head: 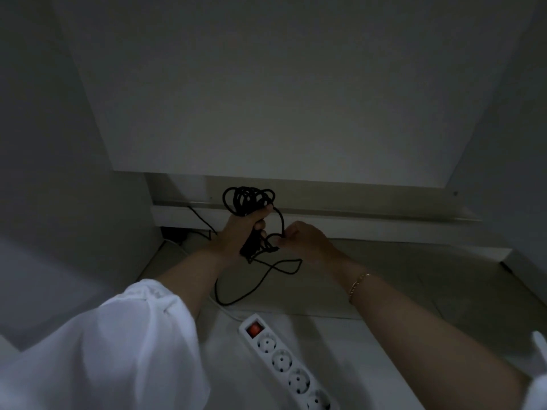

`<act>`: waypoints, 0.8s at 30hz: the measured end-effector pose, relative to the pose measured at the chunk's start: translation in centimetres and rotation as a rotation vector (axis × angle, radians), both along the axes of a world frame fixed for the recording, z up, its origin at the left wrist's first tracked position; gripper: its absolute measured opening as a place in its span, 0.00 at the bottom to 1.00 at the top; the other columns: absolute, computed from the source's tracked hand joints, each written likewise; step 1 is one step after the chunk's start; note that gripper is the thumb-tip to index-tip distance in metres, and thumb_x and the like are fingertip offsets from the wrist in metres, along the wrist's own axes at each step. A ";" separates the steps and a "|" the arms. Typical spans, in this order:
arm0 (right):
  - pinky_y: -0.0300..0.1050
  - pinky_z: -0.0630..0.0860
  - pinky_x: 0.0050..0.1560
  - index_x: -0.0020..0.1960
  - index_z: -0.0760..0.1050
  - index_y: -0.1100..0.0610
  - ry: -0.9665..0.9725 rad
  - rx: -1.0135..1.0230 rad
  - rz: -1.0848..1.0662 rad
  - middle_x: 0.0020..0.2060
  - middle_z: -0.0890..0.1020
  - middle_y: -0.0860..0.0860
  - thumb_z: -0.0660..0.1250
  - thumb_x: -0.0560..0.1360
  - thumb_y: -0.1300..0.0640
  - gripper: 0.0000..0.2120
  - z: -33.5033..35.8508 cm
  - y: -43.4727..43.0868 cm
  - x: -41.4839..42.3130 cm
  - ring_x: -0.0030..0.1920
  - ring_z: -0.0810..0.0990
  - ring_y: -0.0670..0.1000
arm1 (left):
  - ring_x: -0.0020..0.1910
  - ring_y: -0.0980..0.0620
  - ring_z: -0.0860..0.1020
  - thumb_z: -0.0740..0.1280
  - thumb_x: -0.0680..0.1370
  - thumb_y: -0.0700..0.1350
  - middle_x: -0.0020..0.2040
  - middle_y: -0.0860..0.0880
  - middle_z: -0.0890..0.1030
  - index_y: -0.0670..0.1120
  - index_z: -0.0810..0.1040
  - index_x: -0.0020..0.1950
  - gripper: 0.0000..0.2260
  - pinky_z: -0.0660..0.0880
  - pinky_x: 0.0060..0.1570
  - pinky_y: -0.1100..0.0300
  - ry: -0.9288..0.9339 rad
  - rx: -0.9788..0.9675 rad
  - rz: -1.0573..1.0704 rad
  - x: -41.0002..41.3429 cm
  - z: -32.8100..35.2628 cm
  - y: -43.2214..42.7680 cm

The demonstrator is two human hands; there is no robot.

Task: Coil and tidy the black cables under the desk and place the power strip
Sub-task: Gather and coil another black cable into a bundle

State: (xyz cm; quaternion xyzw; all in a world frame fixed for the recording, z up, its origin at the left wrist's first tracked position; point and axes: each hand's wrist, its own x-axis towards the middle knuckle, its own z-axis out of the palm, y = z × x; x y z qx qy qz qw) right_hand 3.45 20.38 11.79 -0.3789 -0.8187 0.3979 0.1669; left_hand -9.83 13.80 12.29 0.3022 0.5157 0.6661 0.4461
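My left hand (241, 232) grips a bundle of coiled black cable (247, 199), with loops sticking up above the fist and more hanging below it. My right hand (302, 239) pinches a strand of the same cable just right of the bundle. A loose length of black cable (254, 284) trails down in a curve to the floor between my forearms. The white power strip (284, 362) with a red switch and several sockets lies on the floor near me, below the hands.
I am under a white desk: its back panel (281, 99) fills the upper view, side panels stand left and right. A white baseboard (370, 226) runs behind the hands. Another black cable (201, 220) and a dark plug (174, 233) sit at the back left corner.
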 end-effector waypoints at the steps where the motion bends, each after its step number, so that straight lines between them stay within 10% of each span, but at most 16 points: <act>1: 0.39 0.65 0.36 0.45 0.70 0.57 -0.038 0.002 0.031 0.42 0.74 0.50 0.68 0.73 0.47 0.14 0.0 -0.2 0.1 0.43 0.73 0.48 | 0.20 0.58 0.67 0.66 0.78 0.45 0.21 0.54 0.67 0.48 0.75 0.43 0.04 0.70 0.24 0.67 0.002 -0.002 0.009 -0.1 0.0 0.0; 7: 0.30 0.63 0.29 0.32 0.65 0.58 0.185 0.192 -0.092 0.29 0.68 0.48 0.69 0.73 0.54 0.17 0.0 -0.4 0.7 0.30 0.65 0.44 | 0.20 0.56 0.70 0.69 0.76 0.46 0.20 0.54 0.70 0.47 0.76 0.44 0.05 0.71 0.26 0.63 0.054 -0.068 0.138 -1.3 -0.6 0.2; 13: 0.39 0.61 0.36 0.34 0.73 0.56 0.053 0.378 0.099 0.31 0.70 0.46 0.72 0.68 0.61 0.09 -0.5 0.9 2.1 0.39 0.69 0.50 | 0.19 0.56 0.70 0.68 0.76 0.44 0.20 0.54 0.71 0.44 0.77 0.48 0.04 0.72 0.22 0.65 -0.027 -0.046 0.252 -2.3 -0.9 0.2; 24: 0.34 0.64 0.28 0.56 0.77 0.60 -0.015 -0.279 0.124 0.20 0.70 0.43 0.56 0.79 0.46 0.20 -1.6 0.3 2.8 0.24 0.66 0.43 | 0.18 0.57 0.69 0.66 0.78 0.45 0.20 0.55 0.69 0.47 0.76 0.48 0.02 0.68 0.21 0.67 -0.105 -0.033 0.197 -2.4 -0.7 -0.2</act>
